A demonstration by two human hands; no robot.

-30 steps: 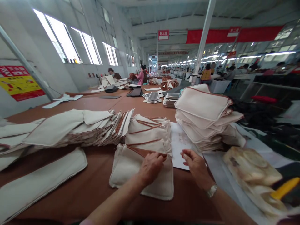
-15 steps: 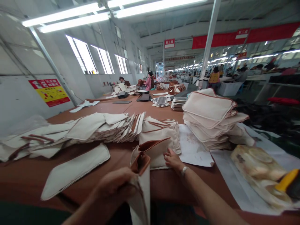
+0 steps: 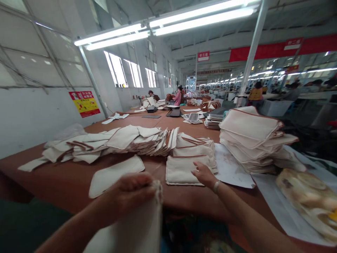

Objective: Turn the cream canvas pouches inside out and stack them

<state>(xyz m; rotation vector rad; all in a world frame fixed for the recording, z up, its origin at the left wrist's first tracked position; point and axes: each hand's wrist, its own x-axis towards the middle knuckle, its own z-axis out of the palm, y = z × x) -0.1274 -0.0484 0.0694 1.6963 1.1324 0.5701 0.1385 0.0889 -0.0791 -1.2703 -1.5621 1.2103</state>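
Note:
My left hand (image 3: 135, 191) is closed around the gathered top edge of a cream fabric pouch (image 3: 131, 228), which hangs down past the front of the table. Its lower part is cut off by the frame. My right hand (image 3: 204, 174), fingers apart, is at another cream pouch with a brown-trimmed top edge (image 3: 181, 171). That pouch lies flat at the front of a leaning row of similar pouches (image 3: 195, 150). Whether the right fingertips press on it or hover just above, I cannot tell. A single cream panel (image 3: 116, 175) lies flat beyond my left hand.
Cream pieces (image 3: 123, 137) run in a long heap across the brown table (image 3: 158, 167). At right are a tall stack of cream pieces (image 3: 250, 126), white paper (image 3: 231, 172) and a yellowed plastic container (image 3: 308, 196). People, including one in pink (image 3: 178, 96), are farther back.
The pouch in my left hand has come away from the row, toward me and downward; its brown inside no longer shows. My right hand stays by the front pouch. The view has swung left.

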